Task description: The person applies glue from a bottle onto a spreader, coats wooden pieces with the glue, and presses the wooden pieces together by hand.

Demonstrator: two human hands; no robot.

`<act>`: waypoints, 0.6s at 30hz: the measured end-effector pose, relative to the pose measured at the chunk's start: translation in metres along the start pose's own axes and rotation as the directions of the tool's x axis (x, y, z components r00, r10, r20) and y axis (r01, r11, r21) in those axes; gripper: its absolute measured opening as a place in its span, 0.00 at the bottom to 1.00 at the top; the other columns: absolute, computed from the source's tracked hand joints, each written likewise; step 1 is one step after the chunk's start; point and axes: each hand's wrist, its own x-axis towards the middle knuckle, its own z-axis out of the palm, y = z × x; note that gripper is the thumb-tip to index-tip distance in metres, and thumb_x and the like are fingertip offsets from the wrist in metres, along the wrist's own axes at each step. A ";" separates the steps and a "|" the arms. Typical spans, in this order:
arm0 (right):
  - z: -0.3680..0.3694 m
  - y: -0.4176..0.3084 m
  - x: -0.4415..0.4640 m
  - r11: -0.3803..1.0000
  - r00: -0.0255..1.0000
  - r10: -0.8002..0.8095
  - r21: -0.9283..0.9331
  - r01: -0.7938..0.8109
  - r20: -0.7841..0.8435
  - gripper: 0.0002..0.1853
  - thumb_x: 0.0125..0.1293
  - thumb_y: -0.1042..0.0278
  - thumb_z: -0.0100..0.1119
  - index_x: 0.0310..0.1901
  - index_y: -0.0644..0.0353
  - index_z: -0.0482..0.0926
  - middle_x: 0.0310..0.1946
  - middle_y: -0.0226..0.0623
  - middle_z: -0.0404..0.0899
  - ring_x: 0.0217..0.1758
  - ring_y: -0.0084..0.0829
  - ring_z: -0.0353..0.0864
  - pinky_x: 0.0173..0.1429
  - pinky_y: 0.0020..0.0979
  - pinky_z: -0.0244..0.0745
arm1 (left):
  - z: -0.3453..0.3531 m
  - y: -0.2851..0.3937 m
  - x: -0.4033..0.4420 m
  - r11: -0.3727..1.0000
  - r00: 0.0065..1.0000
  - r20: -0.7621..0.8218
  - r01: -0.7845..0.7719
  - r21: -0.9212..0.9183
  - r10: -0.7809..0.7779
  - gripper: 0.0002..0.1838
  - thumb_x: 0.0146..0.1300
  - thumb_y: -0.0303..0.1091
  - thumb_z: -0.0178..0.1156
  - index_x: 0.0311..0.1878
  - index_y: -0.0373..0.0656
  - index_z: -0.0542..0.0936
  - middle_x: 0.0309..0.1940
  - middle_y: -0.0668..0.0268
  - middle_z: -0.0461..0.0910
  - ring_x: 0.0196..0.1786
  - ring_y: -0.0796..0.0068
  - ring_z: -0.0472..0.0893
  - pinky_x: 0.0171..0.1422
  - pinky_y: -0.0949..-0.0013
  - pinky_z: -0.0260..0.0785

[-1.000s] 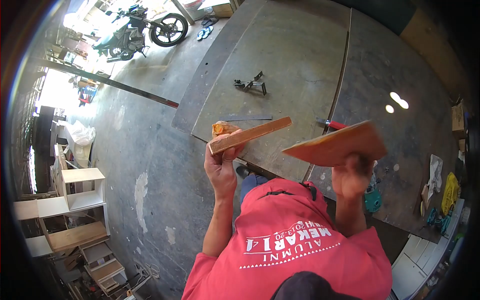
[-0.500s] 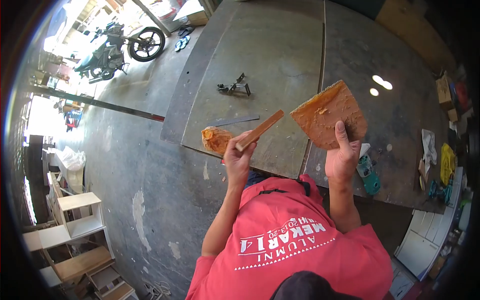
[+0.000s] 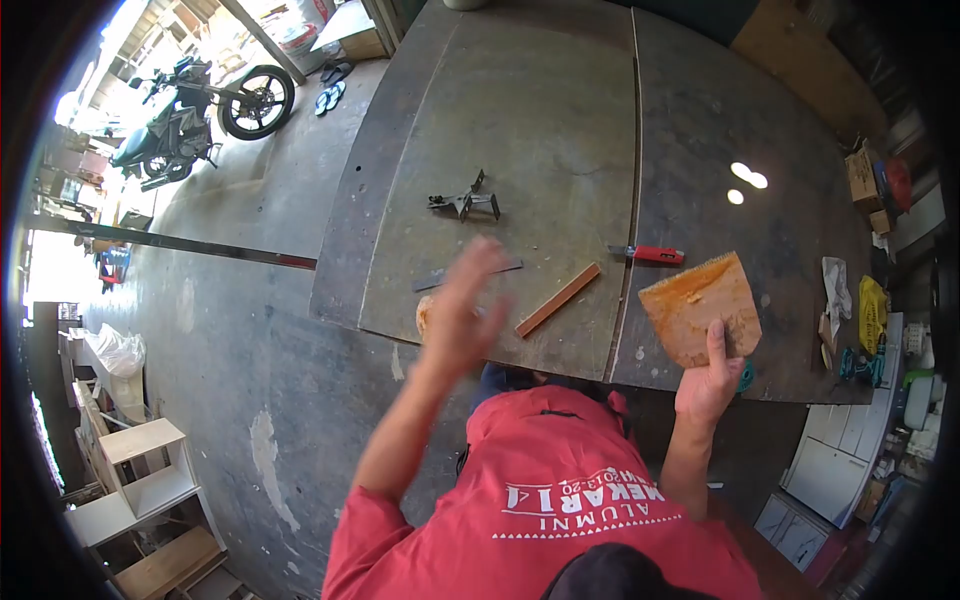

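1. Left of the strip (image 3: pixel 558 300), your left hand (image 3: pixel 465 310) is blurred, its fingers spread wide with nothing visible in them.
2. You have just let go of the strip: it was in that hand and now lies slantwise on the table (image 3: pixel 520 100). That frees your left hand.
3. Right of the strip, your right hand (image 3: pixel 705 392) still holds the board (image 3: pixel 700 308), thumb across its face, other fingers behind.
4. Farther left of the strip, the orange lump (image 3: pixel 423 315) is partly hidden by your left hand; you can't tell here whether they touch. The ruler (image 3: pixel 430 282) runs behind that hand.
5. Beyond the strip lie the black bracket (image 3: pixel 465 203), to its left, and the red tool (image 3: pixel 655 254), to its right.
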 end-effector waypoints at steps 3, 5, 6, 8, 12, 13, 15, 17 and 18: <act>0.005 0.001 -0.011 1.000 1.000 0.004 -0.015 -0.004 -0.031 0.26 0.74 0.68 0.67 0.70 0.63 0.73 0.66 0.37 0.78 0.69 0.32 0.77 0.73 0.39 0.71 | -0.044 -0.084 0.066 0.988 0.998 -0.059 -0.008 0.153 0.018 0.32 0.58 0.25 0.71 0.68 0.43 0.76 0.70 0.52 0.76 0.76 0.47 0.71 0.79 0.52 0.66; 0.012 0.000 -0.020 1.000 0.999 0.029 0.010 -0.029 -0.038 0.27 0.74 0.69 0.66 0.71 0.63 0.72 0.67 0.37 0.77 0.70 0.33 0.76 0.74 0.40 0.70 | -0.039 -0.133 0.090 0.973 0.999 -0.039 0.000 0.229 0.009 0.33 0.57 0.26 0.72 0.68 0.43 0.76 0.69 0.52 0.77 0.75 0.47 0.72 0.78 0.51 0.67; 0.017 0.000 -0.024 0.998 0.998 0.059 0.036 -0.057 -0.038 0.27 0.74 0.70 0.65 0.72 0.63 0.70 0.67 0.37 0.77 0.71 0.34 0.76 0.75 0.41 0.70 | -0.023 -0.166 0.094 0.970 0.999 0.051 -0.006 0.244 -0.007 0.34 0.56 0.27 0.72 0.69 0.44 0.76 0.68 0.53 0.77 0.74 0.46 0.72 0.78 0.51 0.67; 0.032 -0.005 -0.030 0.989 0.995 0.102 0.112 -0.100 -0.013 0.28 0.75 0.71 0.64 0.73 0.63 0.69 0.68 0.37 0.76 0.72 0.35 0.75 0.76 0.42 0.69 | 0.005 -0.217 0.095 0.970 0.988 0.153 -0.039 0.242 0.002 0.36 0.55 0.28 0.73 0.69 0.44 0.76 0.67 0.54 0.78 0.72 0.45 0.73 0.77 0.52 0.67; 0.041 -0.004 -0.039 0.905 0.956 0.287 0.312 -0.290 0.056 0.28 0.76 0.71 0.61 0.75 0.56 0.68 0.69 0.34 0.76 0.73 0.37 0.76 0.77 0.47 0.70 | 0.042 -0.250 0.106 0.966 0.987 0.145 0.024 0.259 -0.063 0.23 0.57 0.28 0.71 0.59 0.43 0.83 0.57 0.55 0.82 0.63 0.47 0.78 0.70 0.51 0.71; 0.044 -0.007 -0.039 0.876 0.943 0.319 0.352 -0.330 0.089 0.27 0.77 0.70 0.61 0.75 0.56 0.69 0.68 0.33 0.77 0.72 0.35 0.77 0.77 0.45 0.71 | 0.047 -0.256 0.109 0.975 0.992 0.125 -0.021 0.222 -0.007 0.18 0.59 0.27 0.69 0.54 0.41 0.84 0.51 0.55 0.84 0.58 0.48 0.80 0.65 0.53 0.73; 0.042 -0.006 -0.037 0.800 0.908 0.391 0.432 -0.416 0.151 0.27 0.77 0.69 0.62 0.74 0.56 0.69 0.68 0.32 0.78 0.71 0.34 0.78 0.77 0.44 0.71 | 0.048 -0.263 0.113 0.981 0.993 0.100 -0.075 0.180 0.058 0.12 0.61 0.26 0.67 0.49 0.38 0.85 0.45 0.56 0.86 0.53 0.49 0.82 0.60 0.55 0.75; 0.039 -0.011 -0.038 0.793 0.906 0.396 0.442 -0.420 0.150 0.27 0.77 0.68 0.62 0.74 0.56 0.70 0.68 0.32 0.78 0.71 0.34 0.78 0.77 0.44 0.71 | 0.036 -0.259 0.120 0.993 0.995 0.095 0.003 0.114 -0.014 0.06 0.65 0.24 0.64 0.44 0.36 0.84 0.34 0.61 0.84 0.40 0.59 0.84 0.50 0.62 0.73; 0.036 -0.012 -0.039 0.779 0.894 0.419 0.444 -0.443 0.157 0.26 0.77 0.68 0.62 0.74 0.55 0.70 0.68 0.32 0.78 0.71 0.33 0.78 0.77 0.43 0.71 | 0.028 -0.246 0.122 0.993 0.996 0.093 0.000 0.116 -0.011 0.06 0.65 0.24 0.64 0.44 0.36 0.84 0.34 0.61 0.84 0.40 0.59 0.84 0.50 0.62 0.73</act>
